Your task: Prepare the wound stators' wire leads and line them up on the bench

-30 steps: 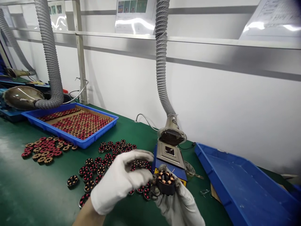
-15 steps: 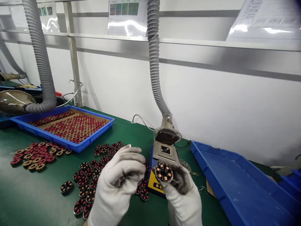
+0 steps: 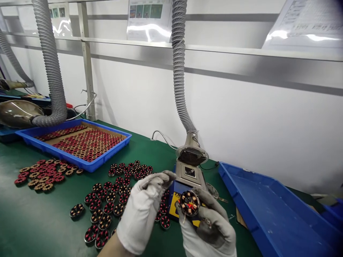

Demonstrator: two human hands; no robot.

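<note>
My right hand (image 3: 211,223), in a white glove with dirty grey fingertips, grips a small round motor stator (image 3: 189,203) with copper windings by its rim. The stator is tilted to face me, and red lit digits show through its middle. A thin wire end sticks out below it. My left hand (image 3: 150,200), also gloved, is raised to the left with its fingertips pinched together; what they hold, if anything, I cannot make out. Just behind both hands stands a blue and yellow solder pot (image 3: 190,175) with a metal top and a square opening.
Several stators (image 3: 104,221) lie on the green table left of my hands. Farther left are a pile of red and tan cores (image 3: 43,175) and a blue tray (image 3: 89,166) full of them. A fume hose (image 3: 179,71) hangs over the pot. Another blue tray (image 3: 257,200) sits right.
My left hand has moved right and turned, its fingertips now pinched near the pot. The right hand has shifted slightly with the stator, and red digits now show through it. The camera view shifted slightly.
</note>
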